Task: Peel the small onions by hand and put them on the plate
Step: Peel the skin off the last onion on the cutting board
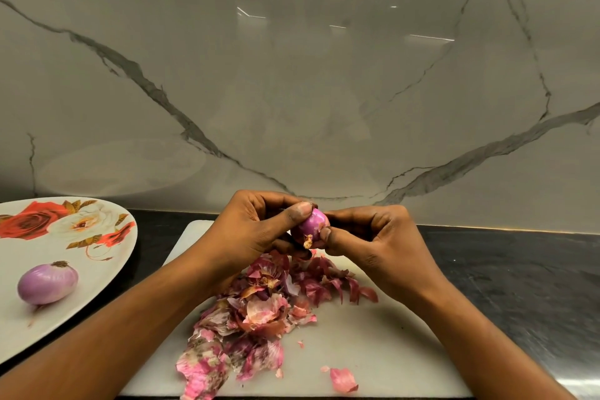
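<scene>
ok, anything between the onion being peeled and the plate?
Nothing visible. The left hand and right hand hold the small onion above the cutting board. The floral plate, leftward, carries one peeled onion; only bare counter lies between.

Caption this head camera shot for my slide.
A small onion pinched by the left hand and right hand above skins on the board; peeled onion on the plate.

Dark counter (519,269), white cutting board (373,351), floral plate (19,253) on it
</scene>
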The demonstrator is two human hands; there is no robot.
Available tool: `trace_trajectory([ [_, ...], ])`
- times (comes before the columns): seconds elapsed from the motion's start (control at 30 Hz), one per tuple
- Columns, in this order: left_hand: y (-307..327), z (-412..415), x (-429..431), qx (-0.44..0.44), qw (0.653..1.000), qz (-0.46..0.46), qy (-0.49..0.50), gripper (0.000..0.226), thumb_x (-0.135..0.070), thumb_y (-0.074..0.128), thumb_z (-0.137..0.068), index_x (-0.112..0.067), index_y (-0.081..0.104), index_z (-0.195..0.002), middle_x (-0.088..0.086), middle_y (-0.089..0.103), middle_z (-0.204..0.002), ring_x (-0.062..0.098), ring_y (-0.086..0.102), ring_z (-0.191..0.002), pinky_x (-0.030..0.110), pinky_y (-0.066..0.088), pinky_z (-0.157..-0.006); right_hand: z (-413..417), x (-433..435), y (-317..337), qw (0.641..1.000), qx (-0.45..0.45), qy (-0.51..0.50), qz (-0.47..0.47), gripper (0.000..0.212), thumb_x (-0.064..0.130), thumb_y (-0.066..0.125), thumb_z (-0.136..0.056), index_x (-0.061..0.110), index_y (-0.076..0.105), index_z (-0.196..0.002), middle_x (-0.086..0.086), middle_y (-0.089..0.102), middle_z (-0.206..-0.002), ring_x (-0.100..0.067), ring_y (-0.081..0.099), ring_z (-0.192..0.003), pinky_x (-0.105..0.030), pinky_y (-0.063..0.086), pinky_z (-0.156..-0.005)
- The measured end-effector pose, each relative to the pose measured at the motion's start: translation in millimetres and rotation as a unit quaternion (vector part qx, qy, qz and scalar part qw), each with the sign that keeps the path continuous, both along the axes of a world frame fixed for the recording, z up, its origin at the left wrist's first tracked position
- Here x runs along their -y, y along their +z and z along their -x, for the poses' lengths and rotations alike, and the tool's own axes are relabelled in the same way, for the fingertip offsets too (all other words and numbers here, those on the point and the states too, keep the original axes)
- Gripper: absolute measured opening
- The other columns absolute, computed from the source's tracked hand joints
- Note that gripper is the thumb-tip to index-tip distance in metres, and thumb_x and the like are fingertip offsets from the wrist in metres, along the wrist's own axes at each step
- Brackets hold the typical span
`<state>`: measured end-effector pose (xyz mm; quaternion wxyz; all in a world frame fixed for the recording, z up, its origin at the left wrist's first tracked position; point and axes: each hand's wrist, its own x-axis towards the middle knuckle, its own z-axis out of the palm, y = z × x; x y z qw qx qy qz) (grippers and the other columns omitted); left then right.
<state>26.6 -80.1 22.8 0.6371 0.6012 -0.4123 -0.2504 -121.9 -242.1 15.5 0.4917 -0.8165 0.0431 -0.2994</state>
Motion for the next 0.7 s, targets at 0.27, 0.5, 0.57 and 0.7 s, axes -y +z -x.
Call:
trace_trajectory([
  [0.27,1.3,-0.1,0.2,-0.027,1.000,0.004,0.002,0.034,-0.029,0.069,-0.088,-0.009,0.079,-0.114,0.011,0.080,-0.104,0.031,0.079,-0.094,0.034,0.066,-0.073,-3.0,0.6,-2.3,1.000,0.010,-0.026,-0.008,0.029,-0.002,0.070,-0.094,0.013,0.080,-0.116,0.002,0.083,-0.096,-0.019,0.080,-0.086,-0.030,0.065,-0.077],
  [0.5,1.0,-4.0,0.8,-0.029,0.999,0.000,0.024,0.032,-0.030,0.069,-0.089,-0.011,0.079,-0.113,0.013,0.079,-0.105,0.037,0.079,-0.088,0.039,0.067,-0.078,-2.4,3.2,0.8,0.996,0.012,-0.074,-0.049,0.026,-0.007,0.059,-0.098,0.007,0.080,-0.092,-0.009,0.081,-0.085,-0.025,0.080,-0.080,-0.045,0.067,-0.076],
  [0.57,1.0,-4.7,0.9,-0.026,0.999,0.000,0.028,0.032,-0.030,0.070,-0.089,-0.011,0.079,-0.113,0.012,0.079,-0.105,0.038,0.079,-0.087,0.040,0.067,-0.078,-1.7,1.6,1.3,0.997,0.005,-0.068,-0.042,0.022,0.001,0.061,-0.100,0.008,0.082,-0.095,-0.007,0.081,-0.086,-0.024,0.081,-0.082,-0.046,0.067,-0.076],
  [0.7,0.6,-3.7,0.5,-0.019,1.000,0.004,0.025,0.032,-0.029,0.070,-0.088,-0.011,0.079,-0.113,0.012,0.080,-0.104,0.037,0.079,-0.088,0.041,0.067,-0.080,-0.2,-1.4,2.0,0.998,0.015,-0.055,-0.017,0.014,0.021,0.077,-0.093,0.011,0.082,-0.102,-0.003,0.082,-0.090,-0.022,0.080,-0.084,-0.043,0.067,-0.075],
])
